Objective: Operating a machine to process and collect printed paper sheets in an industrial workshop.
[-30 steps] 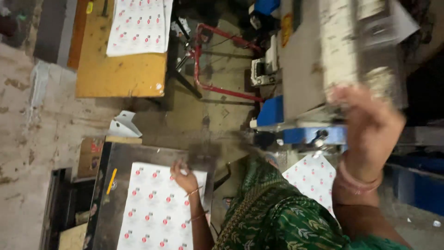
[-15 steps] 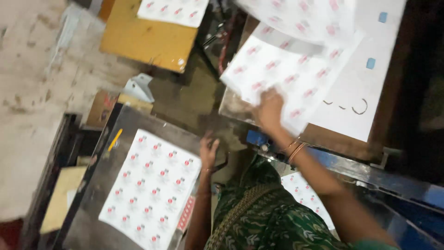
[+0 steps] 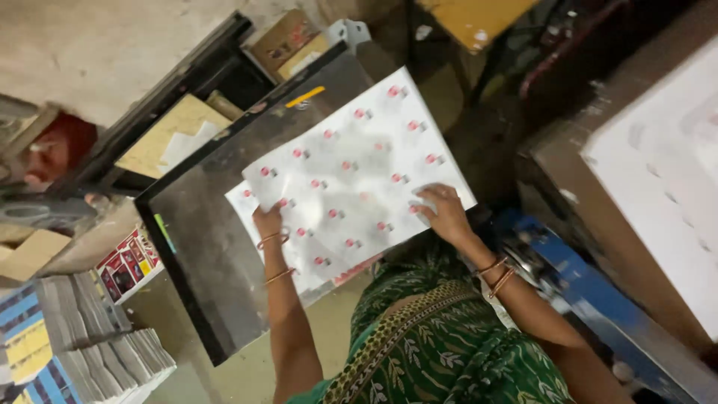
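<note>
White paper is seen in the head view: a printed sheet [image 3: 359, 164] patterned with small red marks is held over a stack of like sheets [image 3: 318, 262] on a dark metal table [image 3: 202, 224]. The sheet's left edge is pinched by the left hand [image 3: 268, 222], fingers closed on it. Its right lower corner is covered by the right hand [image 3: 443, 212], laid flat with fingers spread. Bangles are noted on both wrists. A green patterned garment [image 3: 449, 344] is seen below the arms.

Half a second earlier, the right hand was raised to a sheet at the press, well apart from the table, and the left hand rested beside the stack. That sheet has since been brought down over the stack.

Bundled paper stacks [image 3: 97, 329] are recorded at lower left, a blue machine frame [image 3: 598, 299] at right.
</note>
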